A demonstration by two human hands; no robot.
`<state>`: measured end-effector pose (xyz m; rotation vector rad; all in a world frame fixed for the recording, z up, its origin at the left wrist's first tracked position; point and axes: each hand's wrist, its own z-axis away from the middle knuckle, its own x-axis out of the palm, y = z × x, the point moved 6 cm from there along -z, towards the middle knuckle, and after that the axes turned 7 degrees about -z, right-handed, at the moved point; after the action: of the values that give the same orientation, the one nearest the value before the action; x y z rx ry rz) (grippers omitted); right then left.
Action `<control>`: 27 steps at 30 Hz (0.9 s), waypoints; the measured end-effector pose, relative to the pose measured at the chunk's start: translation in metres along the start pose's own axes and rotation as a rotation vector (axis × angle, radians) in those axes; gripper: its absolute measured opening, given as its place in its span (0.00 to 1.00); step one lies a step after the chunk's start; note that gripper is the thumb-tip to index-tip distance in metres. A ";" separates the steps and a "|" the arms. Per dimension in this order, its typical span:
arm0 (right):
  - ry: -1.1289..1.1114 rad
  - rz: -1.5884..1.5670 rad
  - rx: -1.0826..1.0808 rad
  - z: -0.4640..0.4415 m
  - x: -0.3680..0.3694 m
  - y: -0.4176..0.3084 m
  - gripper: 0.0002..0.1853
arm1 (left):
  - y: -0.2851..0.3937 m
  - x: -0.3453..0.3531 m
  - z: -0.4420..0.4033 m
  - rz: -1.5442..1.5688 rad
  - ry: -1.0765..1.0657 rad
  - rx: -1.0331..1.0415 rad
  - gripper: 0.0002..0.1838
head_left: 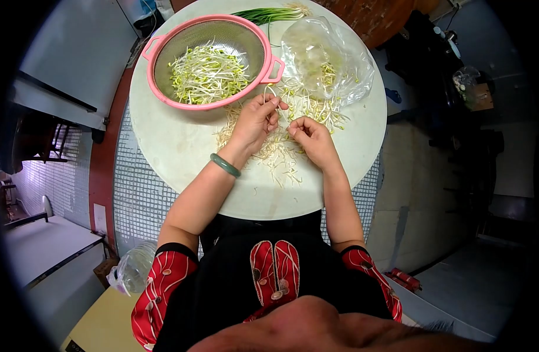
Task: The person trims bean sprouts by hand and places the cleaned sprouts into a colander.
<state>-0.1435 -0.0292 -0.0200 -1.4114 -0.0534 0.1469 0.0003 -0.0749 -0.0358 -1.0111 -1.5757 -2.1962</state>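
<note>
My left hand [259, 122], with a green bangle [225, 165] at its wrist, pinches a bean sprout [267, 90] between thumb and fingertips. Close by on the right, my right hand [311, 139] has its thumb and forefinger pressed together; what lies between them is too small to make out. Loose bean sprouts [319, 110] spread beyond my fingers, and thin pale root ends [279, 159] lie scattered below and between my hands. At the upper left, a metal mesh colander with a pink rim [193, 107] holds a heap of bean sprouts [208, 73].
A clear plastic bag [313, 44] with some sprouts inside rests at the table's upper right. Green onions [269, 14] lie along the far edge. Everything sits on a round pale table [164, 146]. A large clear plastic bottle [134, 267] stands behind on the lower left.
</note>
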 end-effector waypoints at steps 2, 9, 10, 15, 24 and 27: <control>0.012 -0.006 -0.012 0.000 -0.001 0.002 0.05 | 0.001 0.000 0.001 0.001 0.003 0.009 0.05; -0.171 0.415 -0.320 0.011 0.014 -0.031 0.06 | -0.004 -0.012 -0.004 0.017 0.020 0.027 0.05; -0.261 0.501 -0.414 0.015 0.020 -0.038 0.06 | -0.004 -0.012 -0.005 0.013 0.023 0.024 0.05; 0.337 0.806 -0.430 -0.008 -0.026 -0.045 0.07 | -0.003 -0.001 0.001 0.052 0.031 -0.045 0.08; 0.400 1.102 -0.293 -0.056 -0.041 -0.023 0.11 | -0.005 -0.002 0.003 0.076 -0.039 -0.114 0.08; 0.377 0.987 -0.257 -0.057 -0.039 -0.023 0.10 | -0.004 -0.004 0.002 0.027 -0.029 -0.111 0.08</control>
<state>-0.1737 -0.0934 -0.0044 -1.5931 0.9761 0.7000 0.0015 -0.0725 -0.0410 -1.0936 -1.4571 -2.2817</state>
